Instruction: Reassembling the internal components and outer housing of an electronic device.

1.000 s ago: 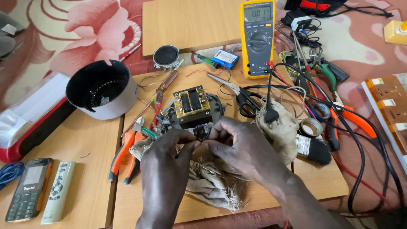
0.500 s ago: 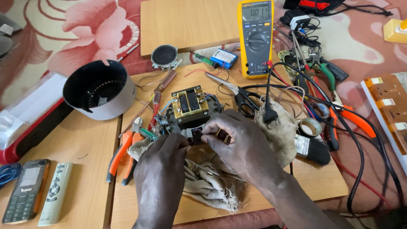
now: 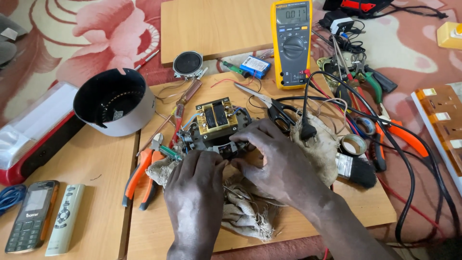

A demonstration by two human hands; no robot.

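Since the earlier frame both hands have slid slightly left and nearer, while the bench clutter lies unmoved. Nearest, the left hand rests knuckles up on a frayed cloth, fingers curled together against the near edge of the circuit assembly; what its tips pinch is hidden. The right hand comes in from the right, fingers bent and close together, tips touching the same near edge. The assembly sits mid-board on the wooden board, its brass-framed transformer upright, long axis running left to right and tilted slightly. Orange pliers lie left of the hands, scissors just right of the assembly. Farther off stands a yellow multimeter.
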